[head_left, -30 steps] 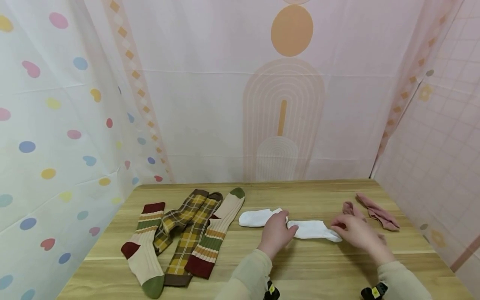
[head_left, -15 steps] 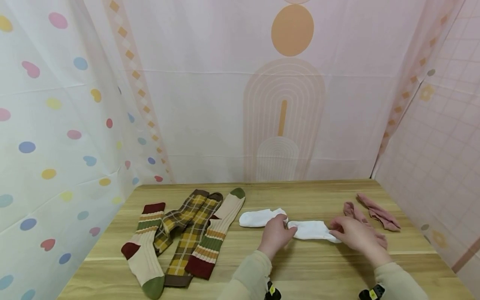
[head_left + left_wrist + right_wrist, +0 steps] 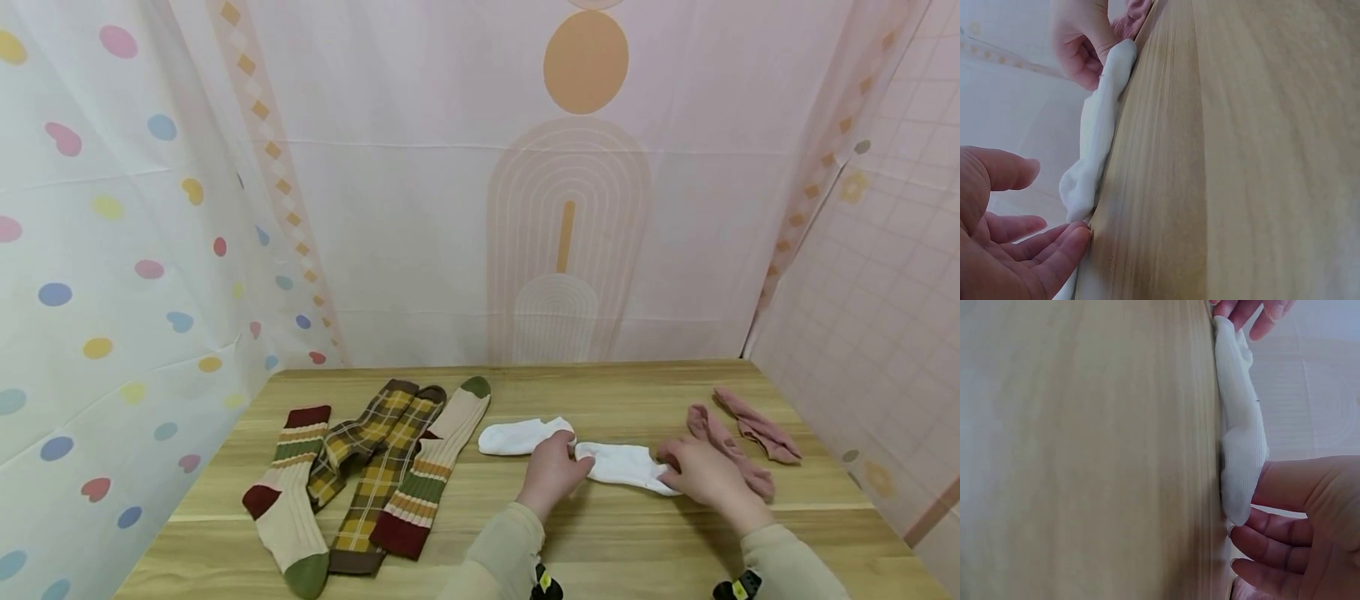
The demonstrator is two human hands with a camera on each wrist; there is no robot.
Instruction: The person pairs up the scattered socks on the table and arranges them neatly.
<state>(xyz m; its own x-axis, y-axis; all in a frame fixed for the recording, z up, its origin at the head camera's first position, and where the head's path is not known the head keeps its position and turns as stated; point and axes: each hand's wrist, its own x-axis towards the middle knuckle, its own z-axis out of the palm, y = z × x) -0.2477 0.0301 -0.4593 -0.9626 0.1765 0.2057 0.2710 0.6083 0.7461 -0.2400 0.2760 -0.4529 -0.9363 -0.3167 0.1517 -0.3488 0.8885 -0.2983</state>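
Between the hands a short white sock [image 3: 618, 464] lies on the wooden table [image 3: 615, 550]. My right hand [image 3: 705, 473] pinches its right end, the thumb on one side and the fingers at the tip in the right wrist view. At the other end, my left hand [image 3: 553, 473] touches the sock with its fingertips, and in the left wrist view the thumb stands apart from them. A second white sock [image 3: 516, 437] lies just beyond the left hand, its right end partly hidden by it.
Two pink socks [image 3: 761, 427] lie at the right, one close beside the right hand. To the left are two brown-and-yellow plaid socks [image 3: 382, 479] and two cream socks with striped cuffs [image 3: 292, 500]. Printed curtains [image 3: 405, 208] surround the table.
My right hand has shifted slightly left and nearer, and the white sock's right end has come nearer with it. The left hand has barely moved.
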